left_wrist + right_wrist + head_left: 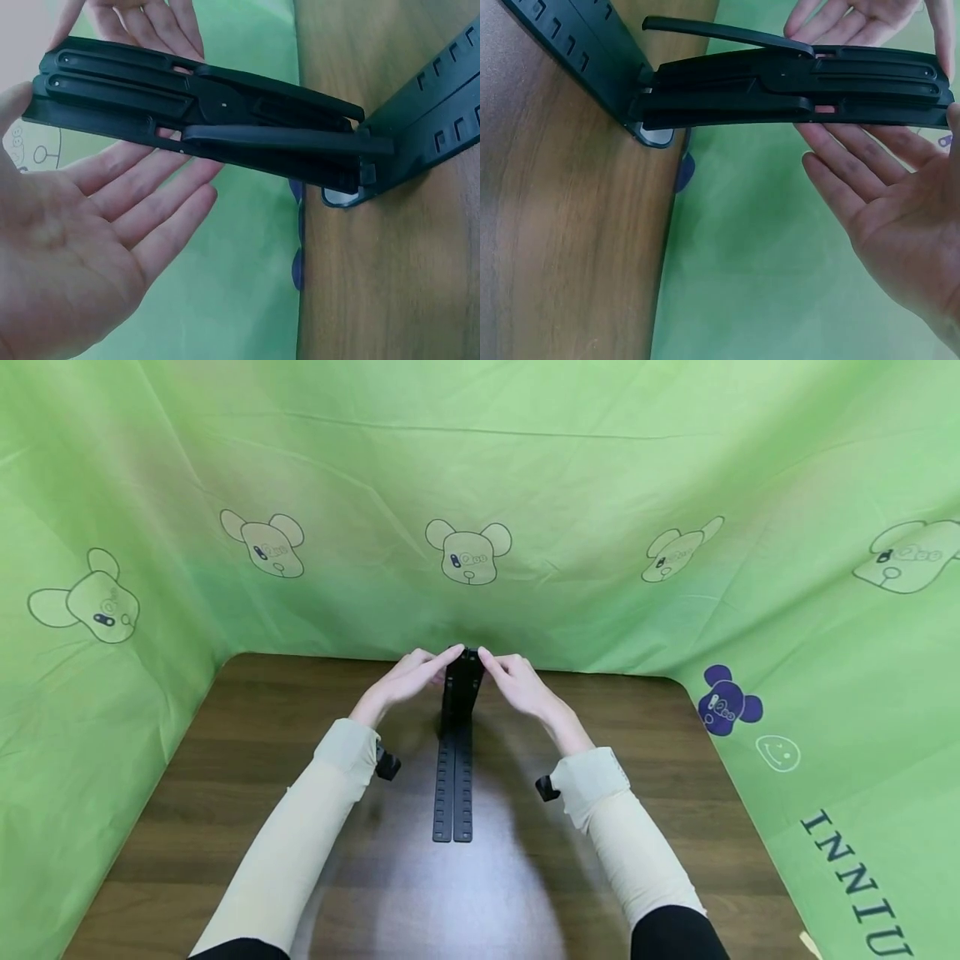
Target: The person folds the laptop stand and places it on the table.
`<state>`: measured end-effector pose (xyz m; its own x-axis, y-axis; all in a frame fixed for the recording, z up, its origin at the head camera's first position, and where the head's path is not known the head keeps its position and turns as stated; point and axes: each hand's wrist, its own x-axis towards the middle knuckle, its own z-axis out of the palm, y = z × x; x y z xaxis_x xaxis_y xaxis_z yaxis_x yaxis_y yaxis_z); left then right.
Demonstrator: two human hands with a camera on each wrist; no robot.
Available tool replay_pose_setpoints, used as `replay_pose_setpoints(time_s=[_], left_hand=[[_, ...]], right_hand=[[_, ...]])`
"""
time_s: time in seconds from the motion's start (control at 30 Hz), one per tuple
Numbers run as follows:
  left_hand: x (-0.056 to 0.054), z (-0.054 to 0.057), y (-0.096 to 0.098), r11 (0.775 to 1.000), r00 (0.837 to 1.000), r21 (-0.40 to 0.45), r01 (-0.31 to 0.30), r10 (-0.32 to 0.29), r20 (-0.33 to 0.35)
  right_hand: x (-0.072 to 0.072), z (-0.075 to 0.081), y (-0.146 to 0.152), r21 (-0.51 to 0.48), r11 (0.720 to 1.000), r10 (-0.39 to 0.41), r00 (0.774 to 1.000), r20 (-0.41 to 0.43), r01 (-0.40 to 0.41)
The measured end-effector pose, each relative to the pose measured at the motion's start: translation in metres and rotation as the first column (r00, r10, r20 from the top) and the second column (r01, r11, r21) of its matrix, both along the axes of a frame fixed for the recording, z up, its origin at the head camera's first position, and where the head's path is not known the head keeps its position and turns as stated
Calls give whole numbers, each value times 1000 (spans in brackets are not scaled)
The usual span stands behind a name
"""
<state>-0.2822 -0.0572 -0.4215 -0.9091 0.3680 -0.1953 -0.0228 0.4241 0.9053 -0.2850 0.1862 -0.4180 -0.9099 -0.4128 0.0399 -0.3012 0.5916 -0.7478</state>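
A black folding laptop stand lies with its slotted two-strip base on the table, its hinged panel raised at the far end. My left hand holds the panel's left side near the top, thumb at the end edge and fairly straight fingers behind. On the opposite side, my right hand holds it the same way, thumb at the top corner and fingers behind. One narrow support leg, on the left side, is swung away from the panel; the other lies along it.
The brown wooden table ends close behind the stand. A green cloth printed with bear heads hangs at the back and both sides. Dark wrist cameras sit on both sleeves.
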Motion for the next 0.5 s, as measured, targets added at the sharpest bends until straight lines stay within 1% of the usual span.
replay_pose_setpoints(time_s=[0.2, 0.27, 0.4, 0.5], left_hand=[[-1, 6, 5, 998, 1000, 62, -14, 12, 21], [-2, 7, 6, 997, 999, 74, -20, 18, 26], [-2, 7, 9, 997, 999, 67, -37, 35, 28], [-2, 7, 10, 997, 998, 52, -52, 51, 32]], right_hand=[[-7, 4, -1, -4, 1000, 4, 1000, 26, -4], [-9, 4, -1, -8, 1000, 8, 999, 43, -8], [-10, 5, 0, -22, 1000, 19, 996, 82, -17], [-11, 6, 0, -31, 999, 28, 995, 95, -25]])
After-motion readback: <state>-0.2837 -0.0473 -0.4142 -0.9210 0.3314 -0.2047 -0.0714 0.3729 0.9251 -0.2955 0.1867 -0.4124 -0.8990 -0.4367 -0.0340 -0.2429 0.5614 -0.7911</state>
